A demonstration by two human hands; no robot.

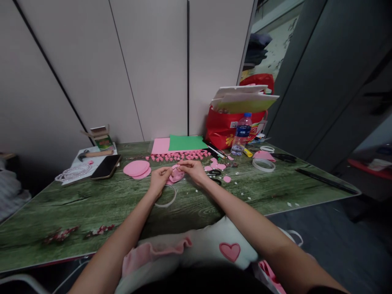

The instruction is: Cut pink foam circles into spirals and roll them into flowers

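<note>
Between my two hands is a pink paper piece [177, 174], curled and rounded, just above the table. My left hand [160, 179] pinches its left side, and my right hand [192, 169] has its fingertips closed on its upper right edge. Below my left hand a roll of clear tape [167, 198] lies on the table. Pink paper circles [136, 168] are stacked to the left. Behind my hands stretch rows of small pink rolled pieces [183, 156]. Black-handled scissors [214, 173] lie beside my right hand, partly hidden by it.
A phone [106, 166], a hammer [97, 153] and a small box [103, 139] are at the left. Green paper [187, 143] lies at the back. Towards the right are a water bottle [242, 134], a red bag [219, 128], another tape roll [263, 164] and small pink scraps [227, 179].
</note>
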